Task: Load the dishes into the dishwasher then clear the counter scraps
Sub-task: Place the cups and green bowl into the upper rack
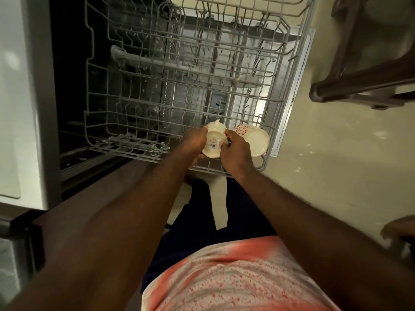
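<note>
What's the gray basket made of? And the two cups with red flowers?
The rack looks like metal wire with a matte gray coating: thin, dull rods. The held cup and the cup beside it look like glazed ceramic, smooth cream with a printed red pattern, though hard plastic is possible.

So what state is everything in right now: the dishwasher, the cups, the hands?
Dishwasher: open.
Rack: pulled out.
Held cup: bottom up, over the rack.
Second cup: bottom up, in the rack's near right corner.
Left hand: grips the held cup.
Right hand: grips the held cup.
</note>
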